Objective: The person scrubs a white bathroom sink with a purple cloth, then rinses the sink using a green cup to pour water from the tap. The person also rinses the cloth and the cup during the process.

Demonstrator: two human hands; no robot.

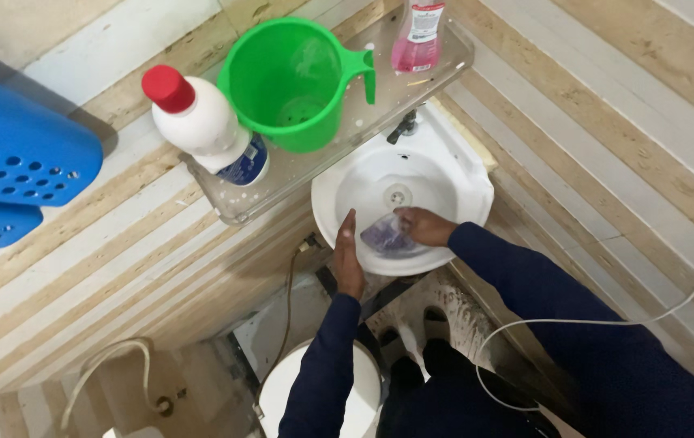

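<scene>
1. Blue plastic basket (14, 154) with round holes hangs at the far left against the striped wall tiles.
2. Next comes a clear shelf (225, 203) carrying a white bottle (201, 122) with a red cap, a green jug (290, 81) and a pink bottle (418, 36).
3. Below the shelf sits a small white sink (444, 174) with its tap (402, 127) at the back.
4. Left hand (347, 255) rests on the sink's near rim, fingers straight and together, holding nothing.
5. Right hand (421, 225) presses a purplish cloth (383, 237) inside the bowl, fingers curled over it.
6. White cable (606, 322) loops across the dark right sleeve.
</scene>
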